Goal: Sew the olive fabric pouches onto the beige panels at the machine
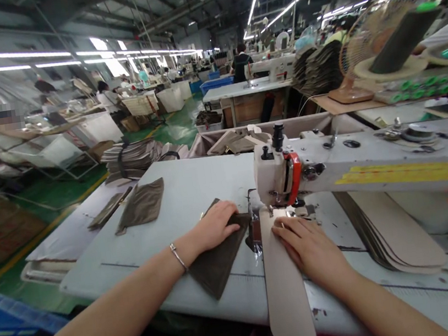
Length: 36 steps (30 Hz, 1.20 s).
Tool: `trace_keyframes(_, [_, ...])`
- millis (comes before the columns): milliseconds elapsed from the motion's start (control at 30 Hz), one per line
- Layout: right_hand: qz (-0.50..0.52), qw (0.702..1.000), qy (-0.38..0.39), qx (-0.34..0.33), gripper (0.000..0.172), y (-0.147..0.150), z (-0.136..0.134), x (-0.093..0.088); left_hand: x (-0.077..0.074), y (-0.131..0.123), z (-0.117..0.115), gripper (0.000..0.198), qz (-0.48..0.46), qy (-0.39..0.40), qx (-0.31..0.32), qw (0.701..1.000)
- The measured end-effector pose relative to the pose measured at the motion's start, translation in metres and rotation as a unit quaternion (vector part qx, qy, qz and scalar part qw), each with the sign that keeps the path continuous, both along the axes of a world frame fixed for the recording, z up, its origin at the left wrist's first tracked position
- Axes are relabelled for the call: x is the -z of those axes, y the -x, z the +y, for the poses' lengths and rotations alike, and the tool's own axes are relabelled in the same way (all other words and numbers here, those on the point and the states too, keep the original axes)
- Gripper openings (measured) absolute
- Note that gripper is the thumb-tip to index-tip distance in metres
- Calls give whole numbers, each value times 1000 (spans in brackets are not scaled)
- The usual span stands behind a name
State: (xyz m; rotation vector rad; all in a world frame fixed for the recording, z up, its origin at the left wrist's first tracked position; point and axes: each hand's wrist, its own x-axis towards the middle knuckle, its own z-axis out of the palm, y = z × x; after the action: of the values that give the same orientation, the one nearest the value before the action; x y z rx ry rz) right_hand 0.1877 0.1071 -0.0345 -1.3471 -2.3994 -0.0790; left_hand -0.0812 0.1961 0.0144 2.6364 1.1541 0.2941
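My left hand is closed on a dark brown fabric piece, its thumb and fingers at the upper part. A small gold-coloured bit shows beside that hand. My right hand presses its closed fingers on the top end of a long beige panel with rounded corners. This panel lies under the head of a white sewing machine, its lower end hanging over the table's front edge. The needle area is partly hidden by the machine head and my fingers.
Another brown fabric pouch lies on the left of the table. Stacked beige and brown panels sit at right under the machine arm. Bundled pieces stand behind left. A blue basket is at lower left. Co-workers sit farther off.
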Motion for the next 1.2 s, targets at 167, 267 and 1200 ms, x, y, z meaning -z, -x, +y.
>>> trace_keyframes(167, [12,1000,0,2,32,0,-2,2,-3,-2,1,16,-17,54,-11,998])
trace_keyframes(267, [14,1000,3,5,32,1,-2,1,-4,-21,-8,23,-62,81,12,995])
trace_keyframes(1200, [-13,999,30,42,49,3,-2,-2,25,-88,4,7,-128,50,-97,986])
